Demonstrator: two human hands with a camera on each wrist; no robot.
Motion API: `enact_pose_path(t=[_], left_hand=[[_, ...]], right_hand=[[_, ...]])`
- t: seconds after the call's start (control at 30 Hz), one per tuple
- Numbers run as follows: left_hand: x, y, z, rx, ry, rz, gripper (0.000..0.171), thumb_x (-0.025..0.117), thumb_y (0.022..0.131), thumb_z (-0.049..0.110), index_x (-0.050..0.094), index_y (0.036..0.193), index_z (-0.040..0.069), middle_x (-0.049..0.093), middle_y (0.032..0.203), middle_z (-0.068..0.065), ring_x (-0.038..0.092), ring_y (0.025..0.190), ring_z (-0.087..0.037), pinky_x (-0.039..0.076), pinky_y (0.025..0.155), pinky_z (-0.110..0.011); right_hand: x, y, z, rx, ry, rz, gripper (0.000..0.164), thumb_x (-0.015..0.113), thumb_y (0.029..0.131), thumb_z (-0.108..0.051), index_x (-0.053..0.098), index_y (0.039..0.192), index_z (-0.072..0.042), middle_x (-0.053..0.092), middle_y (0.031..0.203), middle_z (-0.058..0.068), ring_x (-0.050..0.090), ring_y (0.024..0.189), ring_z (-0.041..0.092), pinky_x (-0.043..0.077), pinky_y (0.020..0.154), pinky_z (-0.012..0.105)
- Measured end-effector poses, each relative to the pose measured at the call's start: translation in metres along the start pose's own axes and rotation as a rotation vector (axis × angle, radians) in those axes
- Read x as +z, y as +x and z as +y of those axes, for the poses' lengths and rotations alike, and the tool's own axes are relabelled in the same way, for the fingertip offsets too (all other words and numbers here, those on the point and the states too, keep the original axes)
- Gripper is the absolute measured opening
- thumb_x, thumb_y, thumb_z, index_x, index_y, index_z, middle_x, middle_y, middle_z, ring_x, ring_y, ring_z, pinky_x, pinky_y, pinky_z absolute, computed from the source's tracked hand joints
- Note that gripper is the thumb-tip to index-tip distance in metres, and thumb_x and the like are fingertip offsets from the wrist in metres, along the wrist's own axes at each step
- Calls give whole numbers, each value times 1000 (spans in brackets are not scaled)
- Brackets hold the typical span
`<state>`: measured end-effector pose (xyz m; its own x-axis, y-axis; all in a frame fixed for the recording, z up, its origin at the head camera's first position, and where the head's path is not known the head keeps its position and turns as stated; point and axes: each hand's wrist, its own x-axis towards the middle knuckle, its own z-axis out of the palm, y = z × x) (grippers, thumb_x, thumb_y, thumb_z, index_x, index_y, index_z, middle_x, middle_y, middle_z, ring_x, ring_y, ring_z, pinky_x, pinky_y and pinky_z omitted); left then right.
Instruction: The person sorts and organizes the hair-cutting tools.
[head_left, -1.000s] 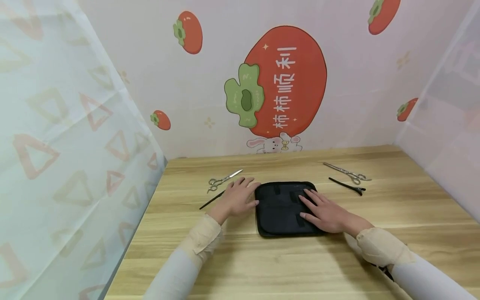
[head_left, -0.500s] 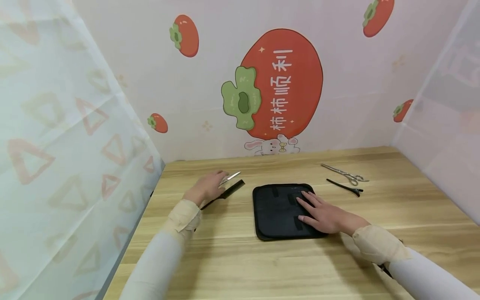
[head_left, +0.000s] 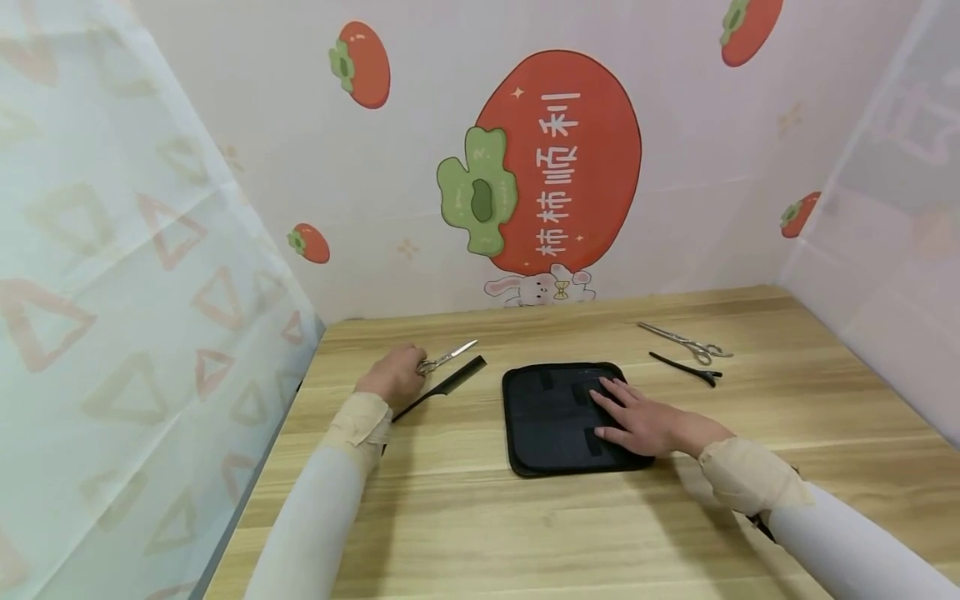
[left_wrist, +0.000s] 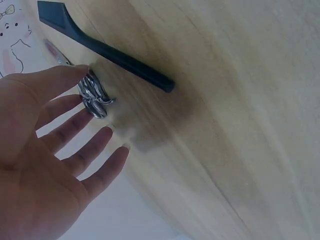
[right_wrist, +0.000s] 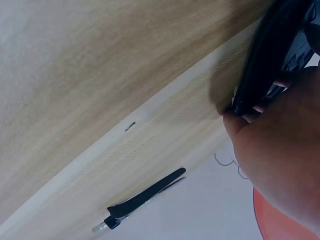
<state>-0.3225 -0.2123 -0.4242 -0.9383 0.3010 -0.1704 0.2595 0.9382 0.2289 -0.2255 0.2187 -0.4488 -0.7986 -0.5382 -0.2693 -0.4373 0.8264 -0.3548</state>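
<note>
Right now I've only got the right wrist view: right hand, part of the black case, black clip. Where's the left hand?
Observer: The left hand is at the handle end of the silver scissors; can't tell whether it grips them.
Operator: Anything between that hand and the black case?
Observer: Yes, a black comb lies on the table there.
Operator: And past the black clip, away from the person?
Observer: A second pair of scissors lies just beyond it.
</note>
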Motion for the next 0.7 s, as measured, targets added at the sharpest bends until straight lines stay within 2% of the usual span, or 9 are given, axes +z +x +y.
enact_pose_path(t=[0.13,0.3,0.53,0.7], left_hand=[[1,0,3,-15,-7,9,24,60,97,7,67,120,6,59,112,-10,58,97,-26,52,86,-45],[-1,-3,9,-55,-4,-21,27,61,99,10,65,125,5,56,115,-10,58,99,-27,53,88,-45],[-1,-2,11,-70,37,-33,19,67,95,10,63,113,5,54,110,-10,55,92,-25,52,83,-42],[-3,-1,11,-82,69,-32,11,66,92,3,60,102,5,55,101,-10,54,87,-26,49,79,-40]], right_hand=[[2,0,-1,12,-17,6,74,43,108,-51,23,163,-7,6,169,24,6,154,48,22,117,67],[2,1,-3,18,-23,-8,73,42,108,-51,22,163,-7,6,169,25,7,154,48,22,117,67],[-1,1,-8,31,-23,-37,72,43,109,-49,22,163,-6,6,169,25,7,153,49,22,117,67],[-3,1,-9,33,-21,-40,72,44,109,-47,23,163,-5,6,168,26,7,153,50,21,117,67]])
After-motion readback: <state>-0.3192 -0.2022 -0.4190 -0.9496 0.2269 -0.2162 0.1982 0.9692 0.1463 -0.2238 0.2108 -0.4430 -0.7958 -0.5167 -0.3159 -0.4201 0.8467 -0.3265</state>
